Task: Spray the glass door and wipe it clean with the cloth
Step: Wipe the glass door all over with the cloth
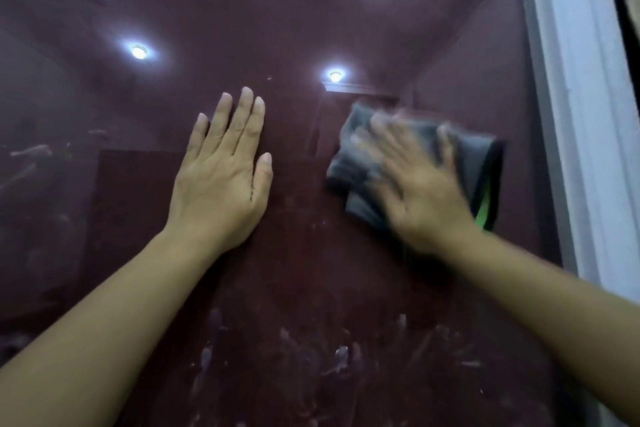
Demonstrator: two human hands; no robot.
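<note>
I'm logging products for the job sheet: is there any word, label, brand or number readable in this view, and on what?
None can be read.
Cloth: grey with a green edge, blurred, no label or print visible.
Glass door: only smears and reflected ceiling lights, no sticker or lettering.
White door frame: bare.
Left hand and right hand: nothing written on them.

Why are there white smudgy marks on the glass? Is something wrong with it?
Nothing is broken. The glass door has whitish smears low down and at the left: dirt or residue not yet wiped. The right hand presses the cloth higher up, and the left hand lies flat on the glass.
</note>
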